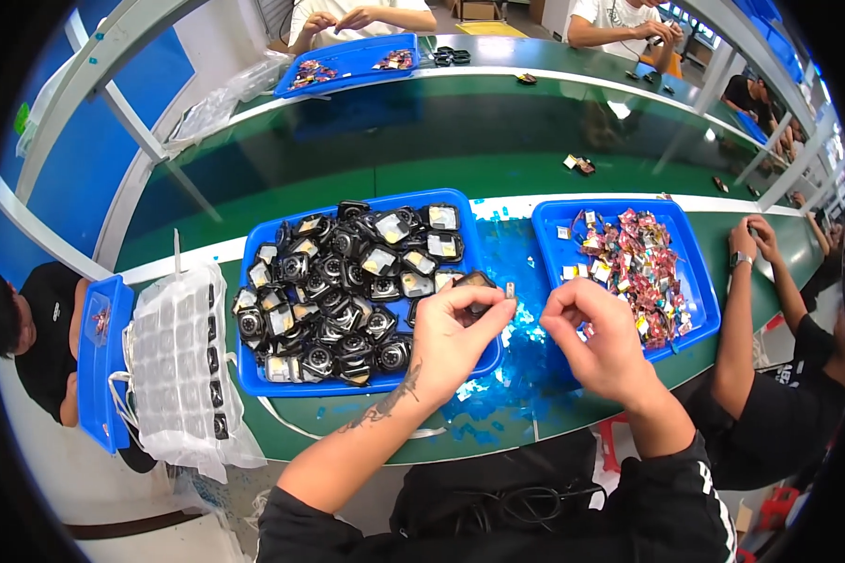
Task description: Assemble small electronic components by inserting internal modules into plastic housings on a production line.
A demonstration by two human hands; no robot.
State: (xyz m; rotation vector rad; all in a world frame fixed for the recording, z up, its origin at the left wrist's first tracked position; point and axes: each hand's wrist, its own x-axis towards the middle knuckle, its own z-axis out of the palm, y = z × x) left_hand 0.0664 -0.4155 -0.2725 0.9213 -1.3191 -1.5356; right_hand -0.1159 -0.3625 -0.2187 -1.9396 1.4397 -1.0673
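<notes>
My left hand is closed around a black watch case, mostly hidden by the fingers. At its thumb tip a small silvery piece shows. The hand is over the right side of a blue tray heaped with black watch cases, several with pale square faces. Apart from it, my right hand has thumb and forefinger pinched together; whatever is between them cannot be made out. That hand is at the near left corner of a second blue tray, which holds a pile of small reddish, foil-like parts.
Blue film scraps litter the green table between the trays. A clear plastic blister tray with a column of black pieces stands left. A green conveyor belt runs beyond. Co-workers sit opposite, a person's arms close at right.
</notes>
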